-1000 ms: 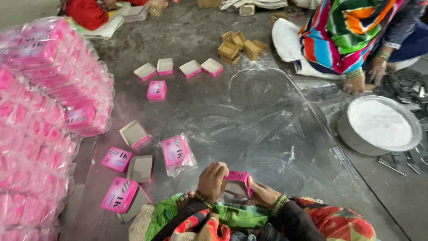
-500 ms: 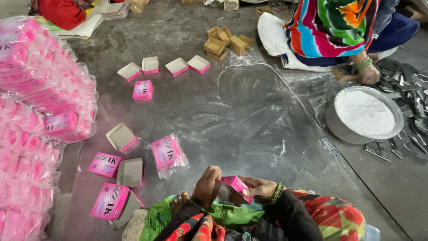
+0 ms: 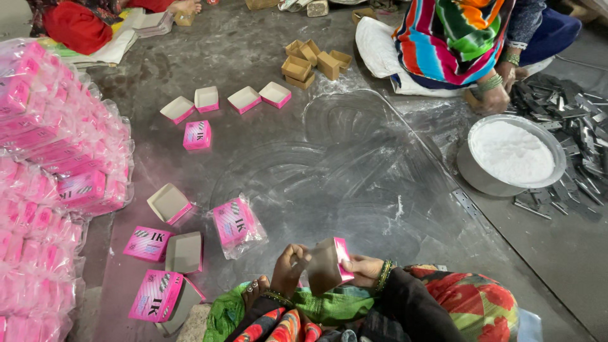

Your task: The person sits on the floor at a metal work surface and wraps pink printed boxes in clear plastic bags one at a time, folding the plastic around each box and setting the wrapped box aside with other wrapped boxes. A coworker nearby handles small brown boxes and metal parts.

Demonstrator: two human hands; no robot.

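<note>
Two hands on a small pink box over the lap

The right hand (image 3: 362, 268) clasps the pink box (image 3: 330, 265) by its side; the left hand (image 3: 288, 268) pinches its near edge, fingers closed together. The box sits just below the plastic-wrapped pink packet (image 3: 234, 223) lying on the grey floor (image 3: 354, 177), well apart from the metal bowl of white powder (image 3: 512, 155).

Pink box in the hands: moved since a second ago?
Yes. The pink box has turned: its grey face now shows, pink edge at right. It stays just right of the wrapped packet on the floor.
</note>
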